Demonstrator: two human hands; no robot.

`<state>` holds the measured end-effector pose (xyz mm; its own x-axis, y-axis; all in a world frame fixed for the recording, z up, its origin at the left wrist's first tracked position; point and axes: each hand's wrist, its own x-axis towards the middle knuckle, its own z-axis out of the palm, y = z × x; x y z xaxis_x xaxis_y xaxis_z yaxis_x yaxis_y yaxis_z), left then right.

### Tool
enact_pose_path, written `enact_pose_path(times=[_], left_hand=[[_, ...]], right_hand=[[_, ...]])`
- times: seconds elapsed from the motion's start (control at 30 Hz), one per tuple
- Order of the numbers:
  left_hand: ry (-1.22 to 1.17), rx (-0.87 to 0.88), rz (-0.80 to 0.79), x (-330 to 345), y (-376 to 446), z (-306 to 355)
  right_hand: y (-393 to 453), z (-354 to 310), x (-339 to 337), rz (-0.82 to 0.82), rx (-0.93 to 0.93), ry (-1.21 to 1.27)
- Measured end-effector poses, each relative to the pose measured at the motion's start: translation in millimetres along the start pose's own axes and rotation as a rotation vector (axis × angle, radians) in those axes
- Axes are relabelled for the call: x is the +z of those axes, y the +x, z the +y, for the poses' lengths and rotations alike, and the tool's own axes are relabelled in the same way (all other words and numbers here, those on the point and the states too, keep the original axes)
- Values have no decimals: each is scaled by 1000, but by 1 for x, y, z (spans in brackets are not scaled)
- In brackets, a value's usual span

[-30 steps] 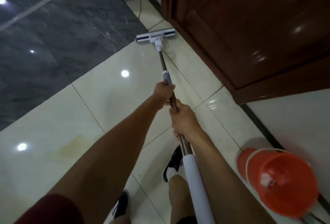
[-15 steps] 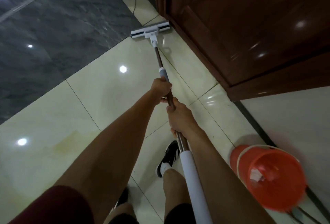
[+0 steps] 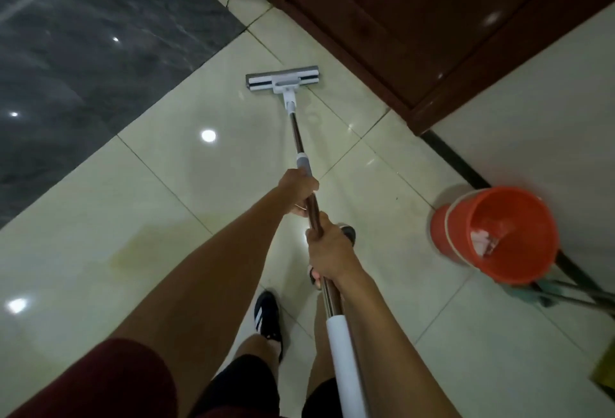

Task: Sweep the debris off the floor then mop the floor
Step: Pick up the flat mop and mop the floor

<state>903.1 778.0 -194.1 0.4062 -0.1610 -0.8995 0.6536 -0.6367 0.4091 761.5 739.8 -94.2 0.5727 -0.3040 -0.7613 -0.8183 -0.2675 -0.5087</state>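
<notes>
A flat mop with a white and grey head [image 3: 283, 79] rests on the cream tiled floor [image 3: 173, 164] ahead of me, near a dark wooden door. Its brown metal pole [image 3: 298, 133] runs back toward me and ends in a white grip [image 3: 344, 361]. My left hand [image 3: 299, 189] is shut around the pole just below a grey collar. My right hand [image 3: 327, 253] grips the pole lower down, closer to my body. A yellowish stain [image 3: 133, 248] marks the tile at the left.
A dark wooden door [image 3: 416, 18] stands at the upper right. An orange bucket [image 3: 499, 234] sits by the white wall at the right, with metal handles [image 3: 579, 294] lying beside it. Dark grey marble flooring [image 3: 83, 61] fills the upper left. My black shoe [image 3: 266, 314] is below.
The mop head has been pulled back toward me along the tiles, away from the door corner. Both hands keep their grip. The view has shifted back, and the bucket sits higher in frame.
</notes>
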Motion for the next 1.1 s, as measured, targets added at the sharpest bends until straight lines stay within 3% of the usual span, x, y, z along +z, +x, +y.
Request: enact_pose_path(times=[0.4, 0.77, 0.97, 1.1], left_hand=[[62, 9, -19, 52, -90, -157], [115, 54, 46, 158, -180, -316], [9, 59, 20, 190, -234, -401], [30, 42, 19, 199, -271, -443]], right_hand=[[-143, 112, 74, 14, 22, 37], [-273, 264, 107, -49, 16, 40], [-339, 333, 140, -45, 50, 20], [-377, 364, 163, -75, -21, -27]])
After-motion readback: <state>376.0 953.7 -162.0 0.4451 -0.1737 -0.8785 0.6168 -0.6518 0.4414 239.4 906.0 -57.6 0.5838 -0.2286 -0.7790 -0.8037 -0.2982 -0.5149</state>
